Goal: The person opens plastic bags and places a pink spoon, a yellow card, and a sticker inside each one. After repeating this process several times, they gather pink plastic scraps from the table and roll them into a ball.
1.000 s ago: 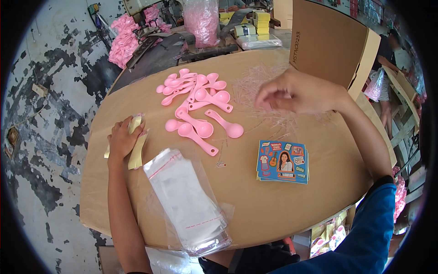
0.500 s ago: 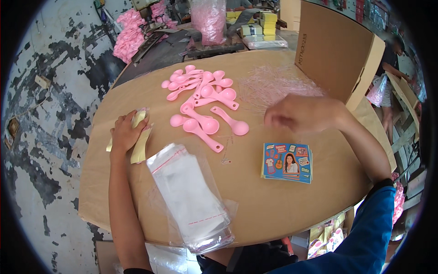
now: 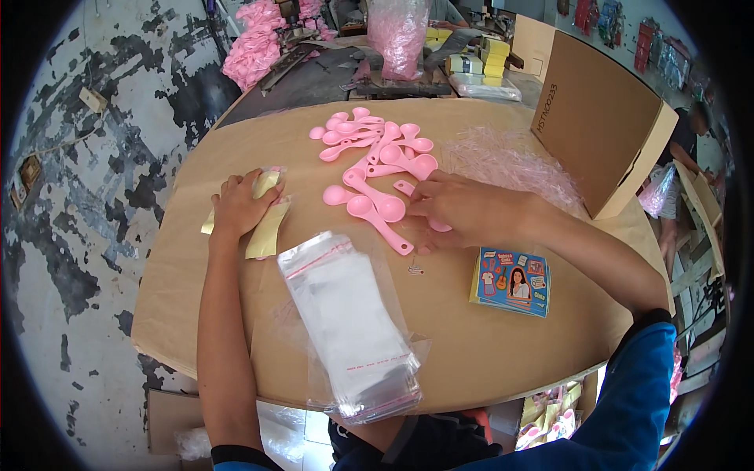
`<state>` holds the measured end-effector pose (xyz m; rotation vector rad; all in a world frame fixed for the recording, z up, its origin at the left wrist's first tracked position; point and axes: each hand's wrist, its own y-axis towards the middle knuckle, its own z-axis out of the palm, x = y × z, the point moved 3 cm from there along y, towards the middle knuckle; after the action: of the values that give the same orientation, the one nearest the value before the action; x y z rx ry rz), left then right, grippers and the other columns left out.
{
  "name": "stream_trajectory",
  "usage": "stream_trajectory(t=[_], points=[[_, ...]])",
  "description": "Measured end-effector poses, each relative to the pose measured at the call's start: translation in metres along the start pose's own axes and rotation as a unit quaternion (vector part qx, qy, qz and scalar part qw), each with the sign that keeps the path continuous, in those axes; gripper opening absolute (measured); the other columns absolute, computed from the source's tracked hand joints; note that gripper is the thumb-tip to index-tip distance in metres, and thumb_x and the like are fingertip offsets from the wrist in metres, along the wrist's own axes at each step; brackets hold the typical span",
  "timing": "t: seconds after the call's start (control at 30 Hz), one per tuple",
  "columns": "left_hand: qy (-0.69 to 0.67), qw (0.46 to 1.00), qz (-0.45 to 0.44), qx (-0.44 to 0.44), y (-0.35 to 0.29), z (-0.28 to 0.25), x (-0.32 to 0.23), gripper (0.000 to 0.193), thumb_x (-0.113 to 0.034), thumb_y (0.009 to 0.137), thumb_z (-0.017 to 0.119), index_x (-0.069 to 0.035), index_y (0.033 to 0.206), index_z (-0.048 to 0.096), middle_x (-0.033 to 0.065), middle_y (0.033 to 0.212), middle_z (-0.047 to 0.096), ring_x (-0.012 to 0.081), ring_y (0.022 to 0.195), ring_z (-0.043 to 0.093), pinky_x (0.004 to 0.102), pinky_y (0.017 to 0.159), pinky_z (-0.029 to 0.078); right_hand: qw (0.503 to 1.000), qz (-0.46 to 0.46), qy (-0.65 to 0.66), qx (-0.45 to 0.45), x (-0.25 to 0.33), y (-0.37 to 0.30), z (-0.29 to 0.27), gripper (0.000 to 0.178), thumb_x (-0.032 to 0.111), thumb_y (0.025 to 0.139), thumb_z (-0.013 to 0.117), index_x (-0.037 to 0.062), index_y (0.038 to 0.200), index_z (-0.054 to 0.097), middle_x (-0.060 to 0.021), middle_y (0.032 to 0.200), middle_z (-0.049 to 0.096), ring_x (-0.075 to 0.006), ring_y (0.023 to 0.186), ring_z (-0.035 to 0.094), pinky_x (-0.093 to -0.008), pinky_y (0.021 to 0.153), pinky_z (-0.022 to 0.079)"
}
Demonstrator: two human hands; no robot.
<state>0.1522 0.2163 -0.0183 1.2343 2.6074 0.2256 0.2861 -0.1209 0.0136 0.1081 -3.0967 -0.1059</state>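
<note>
My left hand (image 3: 242, 206) lies over yellow-backed packets (image 3: 268, 230) at the left of the table, its fingers spread on them. Over a single pink measuring spoon (image 3: 440, 225) reaches my right hand (image 3: 455, 210), fingers apart and partly hiding it; whether they touch it I cannot make out. Just left of that hand, more pink double-ended measuring spoons (image 3: 375, 206) lie in a loose heap. Clear plastic bags (image 3: 345, 314) with a red-lined flap are stacked at the near middle. A stack of blue printed cards (image 3: 512, 282) sits below my right forearm.
Thin clear plastic strands (image 3: 510, 161) lie in a pile beyond my right hand. An upright cardboard box (image 3: 601, 118) stands at the right edge. Far back are a plastic-wrapped pink bundle (image 3: 398, 39) and yellow stacks (image 3: 493, 56). Another person (image 3: 687, 133) is at far right.
My right hand has come left and down from above the cards to the lone pink spoon. My left hand stays on the packets. The whole view has shifted slightly.
</note>
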Motion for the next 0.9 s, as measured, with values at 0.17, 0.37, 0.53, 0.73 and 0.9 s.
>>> stream_trajectory(t=[0.17,0.37,0.53,0.73,0.9], points=[[0.001,1.000,-0.006,0.002,-0.001,0.001,0.003,0.076,-0.068,0.081,0.057,-0.021,0.141,0.052,0.0159,0.134,0.053,0.0300,0.131,0.046,0.0557,0.106,0.030,0.993,-0.007,0.094,-0.067,0.003,0.010,-0.004,0.020,0.018,0.087,0.068,0.0044,0.102,0.068,-0.0128,0.100,0.063,-0.0313,0.100,0.057,-0.0426,0.089,0.047],[0.002,1.000,-0.004,-0.001,0.000,0.002,0.008,0.076,-0.068,0.080,0.058,-0.021,0.140,0.053,0.0158,0.133,0.053,0.0300,0.130,0.047,0.0566,0.106,0.030,0.998,-0.001,0.032,-0.047,0.009,0.001,-0.001,0.009,0.007,0.083,0.067,0.0032,0.091,0.067,-0.0087,0.096,0.067,-0.0277,0.094,0.061,-0.0402,0.087,0.047],[0.005,1.000,-0.008,-0.005,-0.003,-0.002,0.003,0.076,-0.067,0.080,0.058,-0.021,0.140,0.053,0.0161,0.134,0.053,0.0311,0.130,0.046,0.0566,0.107,0.030,0.993,0.046,0.094,-0.062,0.011,-0.033,-0.028,0.004,0.005,0.084,0.065,0.0023,0.087,0.065,-0.0120,0.088,0.064,-0.0303,0.092,0.061,-0.0401,0.082,0.048],[0.001,1.000,0.005,-0.011,-0.003,0.004,0.006,0.075,-0.066,0.080,0.059,-0.021,0.140,0.054,0.0173,0.133,0.053,0.0326,0.130,0.047,0.0567,0.108,0.028,0.993,0.002,0.105,-0.049,-0.003,-0.027,-0.022,0.011,0.006,0.082,0.067,0.0016,0.092,0.064,-0.0116,0.099,0.067,-0.0305,0.095,0.062,-0.0413,0.088,0.048],[-0.001,1.000,0.014,-0.005,0.001,0.004,0.000,0.072,-0.065,0.081,0.059,-0.022,0.139,0.054,0.0178,0.131,0.055,0.0337,0.128,0.048,0.0568,0.107,0.028,0.987,-0.050,0.119,-0.093,-0.012,-0.029,-0.005,0.005,0.006,0.082,0.067,0.0026,0.084,0.065,-0.0107,0.087,0.067,-0.0313,0.089,0.063,-0.0414,0.079,0.050]])
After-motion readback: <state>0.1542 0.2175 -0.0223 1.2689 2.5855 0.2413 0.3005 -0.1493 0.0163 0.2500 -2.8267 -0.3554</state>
